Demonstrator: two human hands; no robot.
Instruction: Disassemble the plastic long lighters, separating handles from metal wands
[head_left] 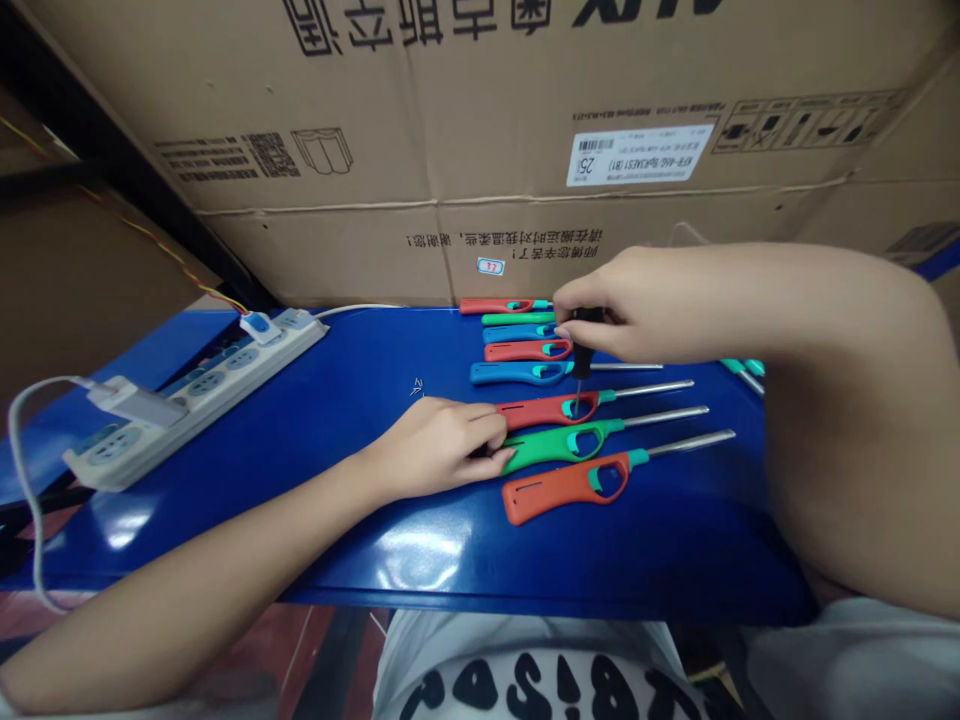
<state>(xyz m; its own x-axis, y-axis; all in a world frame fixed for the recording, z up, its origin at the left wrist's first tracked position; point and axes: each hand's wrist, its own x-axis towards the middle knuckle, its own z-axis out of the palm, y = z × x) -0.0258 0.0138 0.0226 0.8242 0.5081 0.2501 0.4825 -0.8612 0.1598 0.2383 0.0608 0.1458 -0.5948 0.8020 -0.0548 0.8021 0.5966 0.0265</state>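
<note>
My right hand [611, 305] is closed around the black handle of a screwdriver [583, 355], held upright with its shaft pointing down. The screwdriver's tip meets a red long-necked gas lighter [536, 411] near its trigger opening. My left hand [446, 445] has its fingers curled over the handle end of that red lighter, with the thumb against the end of the green lighter [551, 447] beside it. Nearest me lies an orange lighter [555, 488], untouched. Behind the red one rest a blue lighter [517, 373] and several more, partly hidden by my right hand.
Small screws [418, 386] lie on the blue tabletop [360, 400] beyond my left hand. A white power strip [202, 395] with plugs and cables is at the left. A big cardboard box [375, 150] stands along the back. More lighter tips [742, 372] show under my right arm.
</note>
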